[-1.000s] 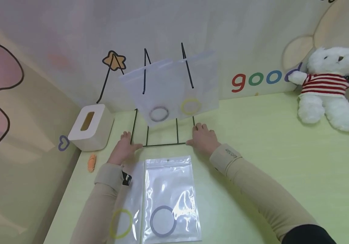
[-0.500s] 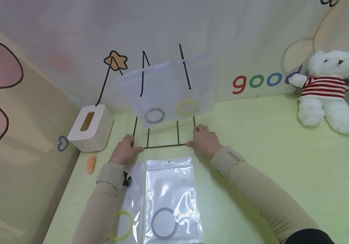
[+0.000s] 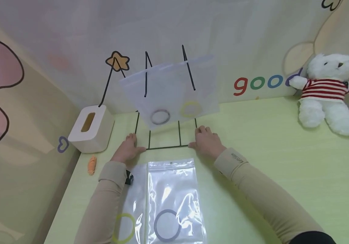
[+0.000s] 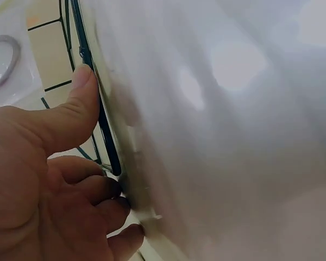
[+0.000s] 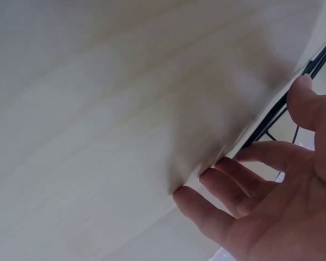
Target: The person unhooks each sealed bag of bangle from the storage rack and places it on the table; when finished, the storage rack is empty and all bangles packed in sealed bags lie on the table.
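Note:
A black wire rack (image 3: 163, 147) stands on the table, its base framed by thin bars and its hooks rising at the back. My left hand (image 3: 126, 149) holds the rack's front left corner, thumb along the front bar and fingers bent at the side. At the front right corner my right hand (image 3: 207, 142) grips the frame the same way; its thumb (image 5: 302, 95) lies against the black bar. Clear zip bags (image 3: 168, 88) hang from the hooks, showing a grey ring (image 3: 160, 117) and a yellow ring (image 3: 191, 109).
Nearer to me lie two flat clear zip bags, one with a grey ring (image 3: 167, 225) and the other with a yellow ring (image 3: 125, 227), partly under my left forearm. A white tissue box (image 3: 101, 135) and small orange object (image 3: 92, 165) stand left. A teddy bear (image 3: 323, 88) sits back right.
The hooks and hanging bags shift slightly left, then back right in the head view. Both hands stay at the rack's front corners.

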Demonstrator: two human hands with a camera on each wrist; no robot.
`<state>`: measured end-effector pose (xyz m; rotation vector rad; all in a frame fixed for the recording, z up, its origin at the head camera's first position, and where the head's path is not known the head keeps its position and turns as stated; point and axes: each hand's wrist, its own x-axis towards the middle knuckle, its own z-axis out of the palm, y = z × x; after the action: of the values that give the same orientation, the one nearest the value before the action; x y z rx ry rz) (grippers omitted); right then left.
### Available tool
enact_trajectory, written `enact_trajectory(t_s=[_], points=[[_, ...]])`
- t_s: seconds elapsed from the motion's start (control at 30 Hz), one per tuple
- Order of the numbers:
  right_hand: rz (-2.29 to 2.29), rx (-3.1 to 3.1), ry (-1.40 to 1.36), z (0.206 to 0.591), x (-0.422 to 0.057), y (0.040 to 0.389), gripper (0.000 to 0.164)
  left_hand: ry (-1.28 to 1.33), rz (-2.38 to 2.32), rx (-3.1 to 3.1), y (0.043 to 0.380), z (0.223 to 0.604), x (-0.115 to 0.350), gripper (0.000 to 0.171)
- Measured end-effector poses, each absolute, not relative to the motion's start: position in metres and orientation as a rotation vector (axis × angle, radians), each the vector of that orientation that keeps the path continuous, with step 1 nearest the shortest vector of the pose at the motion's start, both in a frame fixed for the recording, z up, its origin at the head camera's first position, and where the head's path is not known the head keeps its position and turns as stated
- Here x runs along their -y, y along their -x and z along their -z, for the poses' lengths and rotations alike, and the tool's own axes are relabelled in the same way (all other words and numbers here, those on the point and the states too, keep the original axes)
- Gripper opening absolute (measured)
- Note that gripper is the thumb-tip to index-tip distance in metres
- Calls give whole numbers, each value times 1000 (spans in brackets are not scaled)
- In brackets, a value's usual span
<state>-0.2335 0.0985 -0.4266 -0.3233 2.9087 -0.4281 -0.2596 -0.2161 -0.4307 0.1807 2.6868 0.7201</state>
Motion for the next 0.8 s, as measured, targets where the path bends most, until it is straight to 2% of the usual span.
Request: enact_trajectory(t_s=[0.53,0.63,0.8], points=[[484,-2839,370,423,-119,235,82,-223,-653,-2729,267,434,209,86],[532,-2778,431,409,-126,227,80,-217,-641,-2740,268,435,210,87],[687,-2670,485,359,-139,204,71,-174,-658,-2745,267,437,215,90]])
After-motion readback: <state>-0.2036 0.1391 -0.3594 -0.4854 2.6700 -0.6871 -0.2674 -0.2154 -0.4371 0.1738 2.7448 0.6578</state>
